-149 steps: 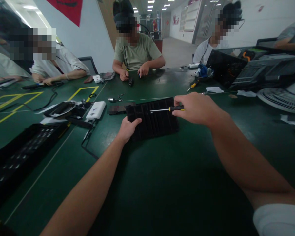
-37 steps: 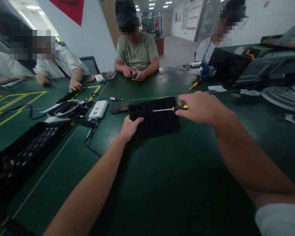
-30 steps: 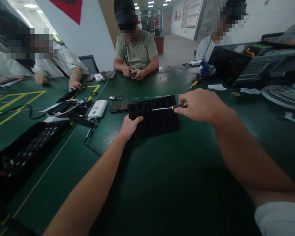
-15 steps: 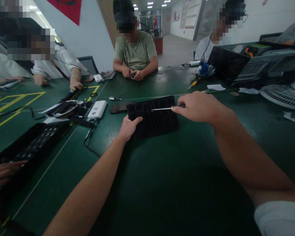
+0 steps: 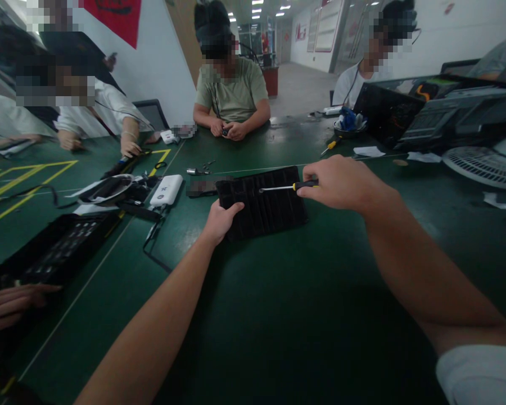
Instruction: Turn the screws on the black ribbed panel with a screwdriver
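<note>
My left hand [image 5: 222, 219] grips the left edge of a black ribbed panel [image 5: 274, 211], thumb on its near face and fingers hidden behind. The panel stands tilted up over the green table. In my right hand [image 5: 333, 183] is a screwdriver [image 5: 278, 188] with a black and yellow handle, pinched between thumb and forefinger. Its thin metal shaft points left, and the tip meets the panel's face near the upper middle. Whether a screw sits under the tip is too small to tell.
On the green table [image 5: 253, 337] lie a white power bank [image 5: 166, 190], cables, small metal parts [image 5: 200, 171] and another screwdriver [image 5: 329, 147]. A co-worker's hand [image 5: 12, 306] rests by a black tray [image 5: 63, 247] at left. A fan [image 5: 480, 169] lies at right. Other people sit around.
My right hand has turned slightly around the screwdriver, so more of the handle shows. The panel and my left hand stay almost still. At left, the co-worker's hand has shifted.
</note>
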`<state>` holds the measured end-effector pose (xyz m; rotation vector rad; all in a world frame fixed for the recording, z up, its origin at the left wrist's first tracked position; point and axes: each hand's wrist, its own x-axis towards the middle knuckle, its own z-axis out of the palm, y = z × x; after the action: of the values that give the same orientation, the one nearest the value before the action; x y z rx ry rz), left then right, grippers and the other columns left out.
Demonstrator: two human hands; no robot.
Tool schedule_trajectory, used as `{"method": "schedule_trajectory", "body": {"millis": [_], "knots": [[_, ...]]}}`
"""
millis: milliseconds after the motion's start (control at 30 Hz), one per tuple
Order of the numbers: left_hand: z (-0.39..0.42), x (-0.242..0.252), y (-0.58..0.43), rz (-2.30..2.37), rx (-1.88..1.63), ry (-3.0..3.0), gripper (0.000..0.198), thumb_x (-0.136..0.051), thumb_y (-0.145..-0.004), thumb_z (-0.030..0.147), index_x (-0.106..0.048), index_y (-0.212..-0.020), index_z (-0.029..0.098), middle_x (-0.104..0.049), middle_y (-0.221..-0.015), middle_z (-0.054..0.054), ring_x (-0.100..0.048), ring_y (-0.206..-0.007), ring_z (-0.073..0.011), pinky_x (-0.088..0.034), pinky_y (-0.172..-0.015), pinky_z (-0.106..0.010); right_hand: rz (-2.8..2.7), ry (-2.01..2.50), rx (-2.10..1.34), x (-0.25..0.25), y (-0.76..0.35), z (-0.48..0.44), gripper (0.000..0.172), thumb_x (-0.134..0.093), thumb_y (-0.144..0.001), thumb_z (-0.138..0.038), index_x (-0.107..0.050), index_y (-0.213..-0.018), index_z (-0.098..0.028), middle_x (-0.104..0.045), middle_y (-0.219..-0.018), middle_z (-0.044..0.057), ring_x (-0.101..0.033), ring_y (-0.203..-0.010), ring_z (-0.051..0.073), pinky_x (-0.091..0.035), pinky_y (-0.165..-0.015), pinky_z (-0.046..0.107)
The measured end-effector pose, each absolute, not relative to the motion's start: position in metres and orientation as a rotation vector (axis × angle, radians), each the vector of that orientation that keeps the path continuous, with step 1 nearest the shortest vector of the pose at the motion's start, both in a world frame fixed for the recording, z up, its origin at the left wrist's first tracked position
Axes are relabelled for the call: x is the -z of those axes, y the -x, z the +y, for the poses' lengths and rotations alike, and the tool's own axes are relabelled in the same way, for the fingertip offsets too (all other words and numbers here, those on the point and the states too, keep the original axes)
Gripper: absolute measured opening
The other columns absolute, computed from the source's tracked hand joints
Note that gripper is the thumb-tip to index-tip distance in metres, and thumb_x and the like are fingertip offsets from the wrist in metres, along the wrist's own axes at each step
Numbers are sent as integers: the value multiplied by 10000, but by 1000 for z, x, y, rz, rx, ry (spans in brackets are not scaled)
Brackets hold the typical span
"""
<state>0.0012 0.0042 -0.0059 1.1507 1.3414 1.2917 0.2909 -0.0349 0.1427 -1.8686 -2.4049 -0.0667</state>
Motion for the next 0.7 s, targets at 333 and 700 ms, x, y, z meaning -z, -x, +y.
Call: {"method": "schedule_trajectory", "body": {"millis": [333, 700], "knots": [[6, 10, 1, 1355, -1295, -1151, 472, -915, -635, 371, -757, -1041, 189, -822, -1056, -84, -785, -1022, -321, -631, -1024, -535, -2412, 1872, 59, -142, -291, -34, 421, -626, -974, -545, -859, -1178, -260, -824, -1088, 157, -742, -964, 360, -514, -776, 450], [5, 7, -1, 1350, -1289, -1136, 479, -914, -621, 376, -736, -1026, 191, -814, -1031, -74, -783, -978, -305, -636, -984, -500, -2450, 1906, 45, -141, -292, -34, 537, -492, -1030, -599, -848, -1176, -225, -818, -1142, 183, -746, -1032, 375, -533, -799, 460]]}}
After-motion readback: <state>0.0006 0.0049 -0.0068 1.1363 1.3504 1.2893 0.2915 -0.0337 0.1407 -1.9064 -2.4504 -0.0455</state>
